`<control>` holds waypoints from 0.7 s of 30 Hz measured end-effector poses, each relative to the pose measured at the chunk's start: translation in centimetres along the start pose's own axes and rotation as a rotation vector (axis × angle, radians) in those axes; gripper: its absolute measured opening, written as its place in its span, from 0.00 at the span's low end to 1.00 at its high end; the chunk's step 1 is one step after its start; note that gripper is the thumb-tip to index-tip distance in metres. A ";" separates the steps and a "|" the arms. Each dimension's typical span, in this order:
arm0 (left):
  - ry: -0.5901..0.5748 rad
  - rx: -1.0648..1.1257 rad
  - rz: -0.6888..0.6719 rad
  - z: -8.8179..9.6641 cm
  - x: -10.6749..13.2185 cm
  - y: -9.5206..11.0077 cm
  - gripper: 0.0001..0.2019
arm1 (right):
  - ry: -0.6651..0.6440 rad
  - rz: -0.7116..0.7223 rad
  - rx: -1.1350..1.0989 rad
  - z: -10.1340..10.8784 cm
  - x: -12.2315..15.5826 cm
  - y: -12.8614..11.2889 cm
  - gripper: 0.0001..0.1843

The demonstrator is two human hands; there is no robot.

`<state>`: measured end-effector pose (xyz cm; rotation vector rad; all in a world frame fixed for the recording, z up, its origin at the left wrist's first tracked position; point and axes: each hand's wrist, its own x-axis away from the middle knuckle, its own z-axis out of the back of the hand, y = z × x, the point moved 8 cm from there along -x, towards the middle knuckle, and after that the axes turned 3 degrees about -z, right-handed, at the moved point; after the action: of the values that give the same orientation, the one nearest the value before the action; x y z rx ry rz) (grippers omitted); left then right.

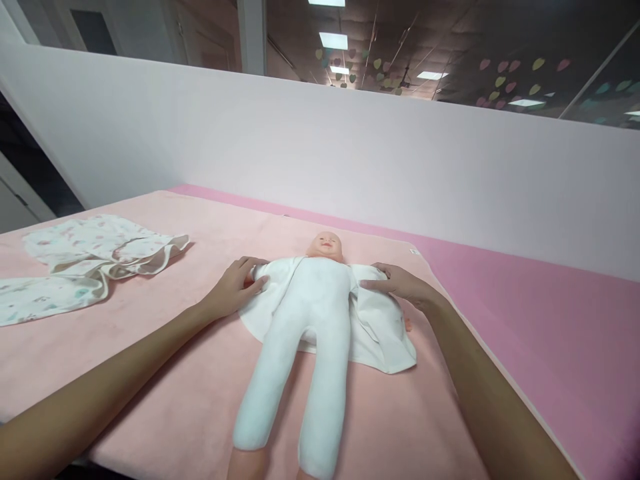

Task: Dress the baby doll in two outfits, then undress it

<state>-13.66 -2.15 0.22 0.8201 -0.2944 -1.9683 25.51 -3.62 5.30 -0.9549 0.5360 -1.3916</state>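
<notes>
A baby doll (327, 245) lies on its back with its head away from me, its body and legs in white padded fabric. A white baby jacket (383, 333) is spread under it and open at the front, with its sides over the doll's arms. At the left sleeve, my left hand (236, 288) has its thumb and fingers around the cloth near the doll's arm. My right hand (403, 283) grips the jacket at the right shoulder, thumb on top. Part of the doll's hand shows beyond the right sleeve. The undersides of both grips are hidden.
Printed white baby clothes (100, 250) lie crumpled at the left. Everything rests on a pink blanket (210, 387) over a brighter pink surface (550, 333). A white partition (350, 153) rises behind, with glass above it.
</notes>
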 end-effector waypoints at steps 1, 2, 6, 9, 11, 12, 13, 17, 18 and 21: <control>0.000 -0.001 0.002 0.0 0.0 0.0 0.26 | -0.016 0.000 -0.003 -0.1 0.1 -0.1 0.25; -0.002 -0.003 0.004 0.0 0.0 -0.1 0.26 | -0.028 0.002 -0.004 -0.2 0.2 -0.1 0.25; 0.000 -0.009 0.000 0.0 -0.1 -0.1 0.26 | -0.007 0.042 0.021 -0.3 0.2 -0.3 0.29; 0.014 -0.009 -0.009 0.1 -0.1 -0.1 0.27 | 0.062 0.059 0.061 0.0 -0.1 -0.4 0.31; 0.011 -0.002 -0.011 0.1 -0.1 -0.1 0.27 | 0.078 0.062 0.072 0.1 -0.1 -0.3 0.31; 0.007 0.000 -0.010 0.1 -0.1 -0.1 0.27 | 0.079 0.065 0.070 0.1 -0.2 -0.4 0.30; 0.003 0.001 -0.008 0.0 -0.1 0.0 0.27 | 0.075 0.072 0.062 0.0 -0.2 -0.4 0.30; -0.001 -0.009 0.000 0.1 0.0 0.1 0.26 | 0.047 0.115 0.003 -0.3 -0.2 -0.8 0.29; -0.001 -0.010 0.000 0.1 0.0 0.1 0.26 | 0.042 0.119 -0.011 -0.4 -0.2 -0.9 0.29; -0.003 -0.007 -0.002 0.2 0.0 0.2 0.26 | 0.039 0.116 -0.063 -0.7 -0.4 -0.7 0.29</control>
<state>-13.64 -2.24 0.44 0.8129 -0.2884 -1.9717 24.45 -3.39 5.43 -0.9343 0.6575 -1.2979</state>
